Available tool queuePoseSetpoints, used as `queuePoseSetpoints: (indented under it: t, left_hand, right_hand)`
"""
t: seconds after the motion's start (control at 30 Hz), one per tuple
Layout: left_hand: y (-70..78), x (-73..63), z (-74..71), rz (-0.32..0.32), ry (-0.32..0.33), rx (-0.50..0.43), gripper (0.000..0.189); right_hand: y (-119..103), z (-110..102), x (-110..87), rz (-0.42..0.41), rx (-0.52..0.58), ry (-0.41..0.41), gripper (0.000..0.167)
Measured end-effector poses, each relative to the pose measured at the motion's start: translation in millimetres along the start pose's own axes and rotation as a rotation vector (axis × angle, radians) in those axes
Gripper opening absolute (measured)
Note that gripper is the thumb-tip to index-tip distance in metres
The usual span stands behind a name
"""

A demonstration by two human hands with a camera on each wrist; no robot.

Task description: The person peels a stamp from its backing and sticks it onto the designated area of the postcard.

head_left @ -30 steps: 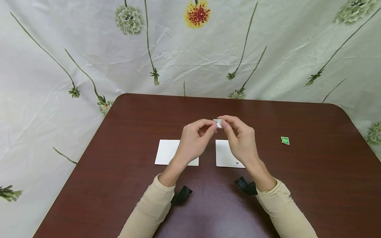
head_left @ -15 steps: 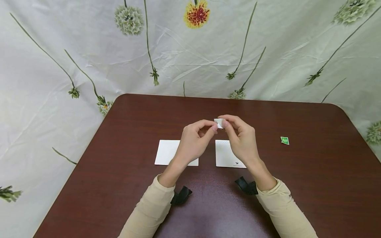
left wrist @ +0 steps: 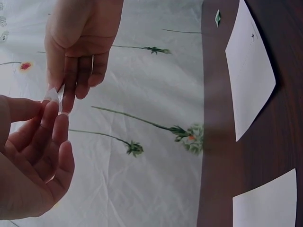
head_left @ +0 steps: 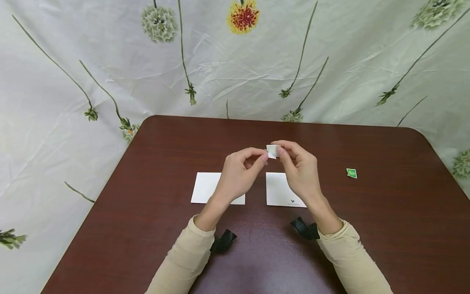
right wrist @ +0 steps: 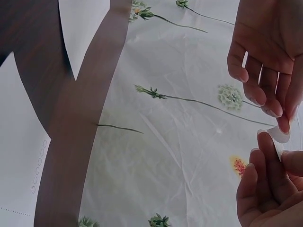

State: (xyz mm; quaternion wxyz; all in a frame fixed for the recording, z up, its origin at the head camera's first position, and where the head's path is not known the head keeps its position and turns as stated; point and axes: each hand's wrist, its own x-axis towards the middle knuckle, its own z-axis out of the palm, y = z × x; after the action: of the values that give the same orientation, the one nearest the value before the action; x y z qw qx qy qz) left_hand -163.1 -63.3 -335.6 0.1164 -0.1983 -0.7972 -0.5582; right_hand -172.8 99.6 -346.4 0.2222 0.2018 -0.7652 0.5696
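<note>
Above the table, both hands pinch a small white stamp-sized piece of paper (head_left: 272, 151) between them. My left hand (head_left: 238, 173) holds its left edge between thumb and index finger. My right hand (head_left: 301, 171) pinches its right side with thumb and index finger. In the left wrist view the paper (left wrist: 53, 94) appears as two thin flaps spread apart at the fingertips. Two white cards lie below the hands: a plain card (head_left: 205, 185), partly covered by the left hand, and an envelope or postcard (head_left: 279, 192) with a row of small circles and a bird mark.
A small green stamp (head_left: 351, 173) with a white edge lies on the dark brown table (head_left: 385, 224) at the right. Black straps (head_left: 224, 241) hang at both wrists. Behind the table's far edge hangs a white flowered cloth (head_left: 227, 61).
My right hand has shifted slightly up and to the right, away from the left fingertips. More of the white paper shows between the hands. The left hand has stayed almost still.
</note>
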Motion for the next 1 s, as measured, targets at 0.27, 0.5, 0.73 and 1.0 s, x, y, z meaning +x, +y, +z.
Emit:
queuePoseSetpoints:
  t: [0.27, 0.5, 0.73, 1.0]
  left_hand:
    - [1.2, 0.0, -0.3, -0.006, -0.003, 0.014, 0.013]
    - [1.8, -0.1, -0.4, -0.028, -0.005, 0.018, 0.013]
    - [0.6, 0.2, -0.7, -0.033, -0.011, 0.026, 0.014]
    - [-2.8, 3.1, -4.9, -0.045, -0.008, 0.041, 0.014]
  right_hand:
    - [1.1, -3.6, 1.6, 0.007, -0.028, 0.025, 0.017]
    - [1.2, -6.4, 3.9, 0.004, -0.019, 0.053, 0.016]
    - [1.9, -8.1, 5.7, 0.009, 0.011, 0.070, 0.016]
    - [2.0, -9.8, 6.6, 0.019, -0.020, 0.083, 0.017]
